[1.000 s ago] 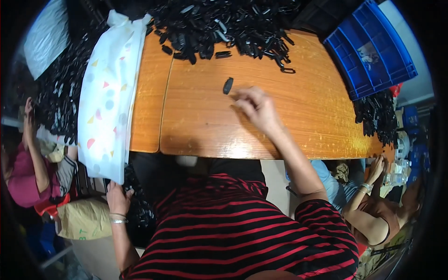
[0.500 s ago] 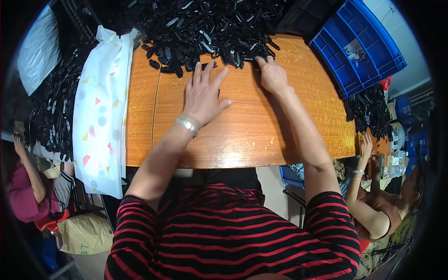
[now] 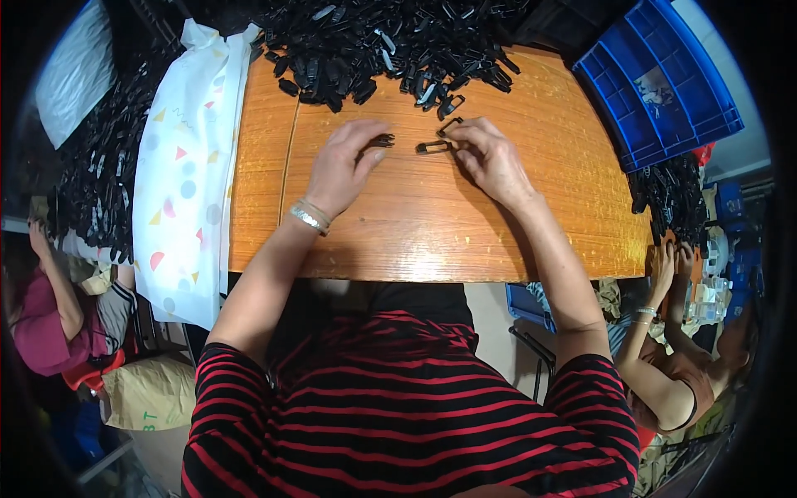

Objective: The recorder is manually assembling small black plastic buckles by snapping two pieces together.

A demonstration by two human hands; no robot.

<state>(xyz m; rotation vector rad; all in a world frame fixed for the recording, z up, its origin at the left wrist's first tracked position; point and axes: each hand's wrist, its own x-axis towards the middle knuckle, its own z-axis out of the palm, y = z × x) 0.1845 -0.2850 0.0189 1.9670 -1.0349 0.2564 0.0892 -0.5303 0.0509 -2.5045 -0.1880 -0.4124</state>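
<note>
Over the wooden table my left hand (image 3: 339, 170) is closed, its fingertips pinching a small black pronged buckle piece (image 3: 383, 139). Facing it from the right, my right hand (image 3: 496, 164) has its thumb and fingers closed on a black frame-shaped buckle piece (image 3: 432, 148), which points left toward the left hand. A second open-framed black piece (image 3: 451, 126) shows at the right fingertips; whether it is gripped as well I cannot make out. Beyond both hands lies a large heap of black plastic pieces (image 3: 357, 58), with one loose frame piece (image 3: 452, 104) at its near edge.
A patterned white plastic bag (image 3: 178, 199) covers the table's left side. At the right stands a blue crate (image 3: 664, 91) beside more black pieces (image 3: 671, 195). The brown tabletop (image 3: 398, 224) ends in front of me. People sit at work to the left and right.
My left hand has gone from spread fingers to a pinch on the pronged piece. My right hand has drawn back from the heap with the frame piece. The view has shifted slightly.
</note>
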